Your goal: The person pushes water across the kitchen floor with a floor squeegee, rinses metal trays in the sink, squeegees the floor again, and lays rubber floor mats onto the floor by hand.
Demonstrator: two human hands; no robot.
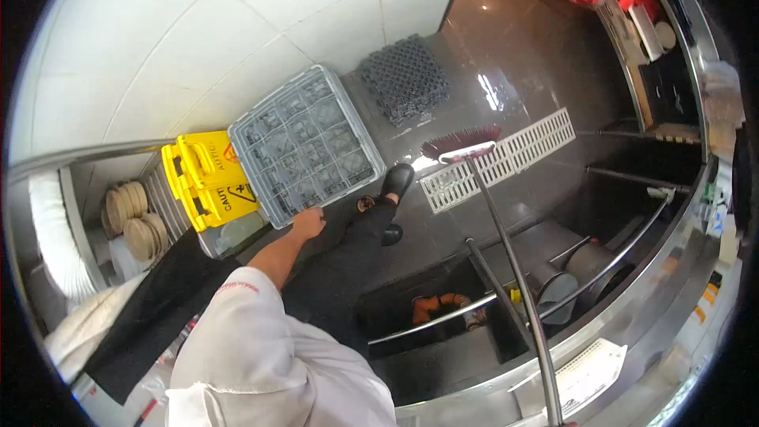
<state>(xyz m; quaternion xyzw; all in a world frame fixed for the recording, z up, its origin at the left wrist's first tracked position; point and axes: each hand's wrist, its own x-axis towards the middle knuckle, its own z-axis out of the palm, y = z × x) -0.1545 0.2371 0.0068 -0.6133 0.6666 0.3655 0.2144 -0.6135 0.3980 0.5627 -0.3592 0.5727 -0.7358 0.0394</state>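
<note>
My left hand (309, 223) is closed at the near edge of a grey plastic dish rack (308, 142). Its fingers curl under, so I cannot tell whether they grip the rim. Divided into square compartments, the rack sits low against the tiled wall. A broom with dark red bristles (462, 142) rests on the floor by a white slotted drain grate (506, 160). Its long metal handle (510, 257) runs down to the bottom edge of the view. My right hand is out of view. My dark shoe (398, 179) stands between rack and grate.
Beside the rack is a yellow caution sign (209, 182). A stack of dark mats (403, 79) lies by the wall. Round beige containers (134, 217) fill a shelf at left. A steel counter (632, 308) with metal bars (443, 320) underneath borders the right. The floor (482, 55) looks wet.
</note>
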